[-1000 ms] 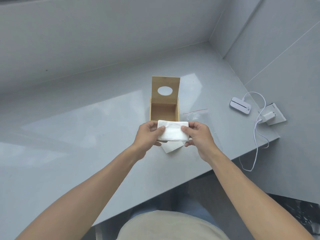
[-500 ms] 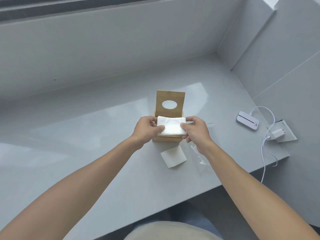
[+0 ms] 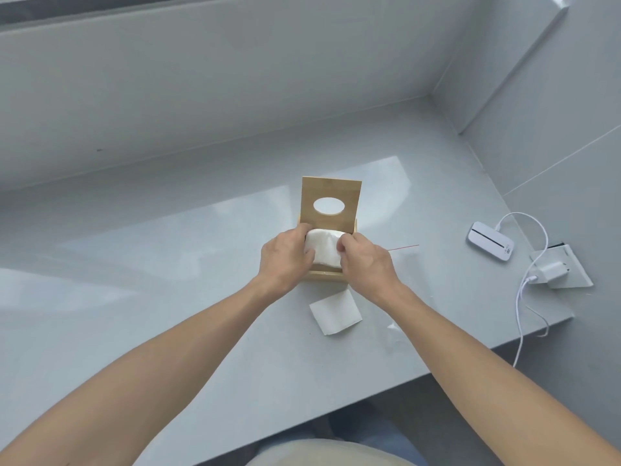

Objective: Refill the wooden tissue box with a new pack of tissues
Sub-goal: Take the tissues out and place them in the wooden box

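The wooden tissue box [image 3: 325, 275] stands on the grey counter with its lid [image 3: 331, 200] tipped upright; the lid has an oval hole. A white stack of tissues [image 3: 323, 249] sits partly inside the open box. My left hand [image 3: 285, 255] grips its left side and my right hand [image 3: 364, 262] grips its right side, both pressing down over the box opening. The box interior is hidden by the tissues and my hands.
A loose folded white tissue [image 3: 336, 313] lies just in front of the box. A clear plastic wrapper [image 3: 395, 331] with a red strip lies to the right. Far right are a white device [image 3: 490, 246], a charger in a socket plate [image 3: 554, 271] and a cable near the counter edge.
Both hands carried the tissue stack from in front of the box up over it and down into its opening. My fingers have closed in over the top of the stack.
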